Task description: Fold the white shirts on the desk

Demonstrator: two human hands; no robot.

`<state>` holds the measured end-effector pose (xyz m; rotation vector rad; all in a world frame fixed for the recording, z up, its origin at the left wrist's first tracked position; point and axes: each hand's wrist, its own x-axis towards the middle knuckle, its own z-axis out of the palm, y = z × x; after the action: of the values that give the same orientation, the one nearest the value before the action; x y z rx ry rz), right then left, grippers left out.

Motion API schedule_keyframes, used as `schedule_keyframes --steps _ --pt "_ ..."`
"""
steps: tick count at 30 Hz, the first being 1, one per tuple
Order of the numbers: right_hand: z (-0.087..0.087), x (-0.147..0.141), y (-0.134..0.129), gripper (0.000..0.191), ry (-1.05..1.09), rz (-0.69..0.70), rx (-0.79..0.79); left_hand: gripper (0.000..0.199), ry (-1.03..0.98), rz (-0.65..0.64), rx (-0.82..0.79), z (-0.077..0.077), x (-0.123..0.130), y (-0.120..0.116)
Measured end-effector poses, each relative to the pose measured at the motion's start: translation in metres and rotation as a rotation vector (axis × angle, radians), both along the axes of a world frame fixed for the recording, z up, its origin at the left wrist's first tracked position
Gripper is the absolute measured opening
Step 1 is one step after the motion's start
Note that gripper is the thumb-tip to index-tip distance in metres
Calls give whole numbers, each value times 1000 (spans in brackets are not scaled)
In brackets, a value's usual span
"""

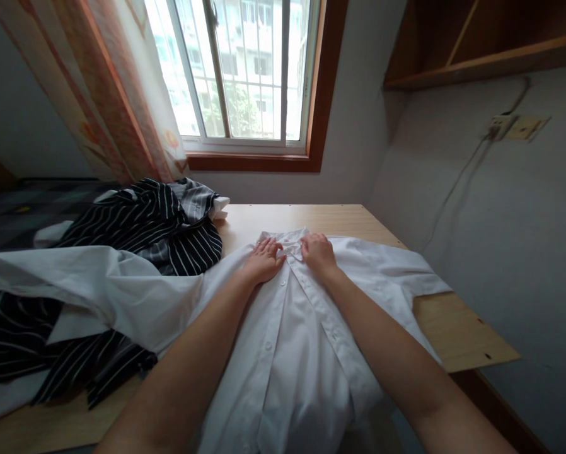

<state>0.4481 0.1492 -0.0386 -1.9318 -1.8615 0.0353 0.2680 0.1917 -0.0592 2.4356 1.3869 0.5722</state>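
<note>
A white button-up shirt (306, 340) lies spread front side up, its collar toward the window and its sleeves out to both sides. Below the collar the front edges part, with buttons along the left one. My left hand (265, 258) rests on the shirt just left of the collar, fingers spread. At the collar's right side, my right hand (317, 251) has its fingers curled together on the fabric, closed on the collar edge. Its fingertips are small in view.
Black-and-white striped clothes (141, 217) are heaped at the left, partly under the shirt's sleeve. The shirt lies on a light wooden board (311, 214). Beyond are a window (254, 75) and curtain (117, 82); a shelf (491, 60) and cable hang at the right wall.
</note>
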Motion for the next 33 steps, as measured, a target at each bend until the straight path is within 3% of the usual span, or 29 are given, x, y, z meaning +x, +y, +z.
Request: schedule_keyframes --steps 4,9,15,17,22,26,30,33 --pt "-16 -5 3 54 -31 -9 -214 38 17 14 -1 3 1 0" --pt "-16 -6 19 59 -26 -25 -297 39 53 38 -4 4 1 13" --pt "-12 -5 42 58 -25 -65 -299 29 69 17 329 14 -1 23" --pt "-12 -5 49 58 -31 -71 -300 30 150 48 361 21 0 18" --pt "-14 -5 65 57 -40 -55 -311 43 361 224 155 25 -2 -3" --pt "-13 -5 69 56 -6 -1 -213 58 411 260 7 19 -14 -6" --pt "-4 2 55 39 3 70 23 61 430 257 -1 18 -21 7" --pt "4 8 35 32 -10 119 -20 62 431 233 -16 22 -20 16"
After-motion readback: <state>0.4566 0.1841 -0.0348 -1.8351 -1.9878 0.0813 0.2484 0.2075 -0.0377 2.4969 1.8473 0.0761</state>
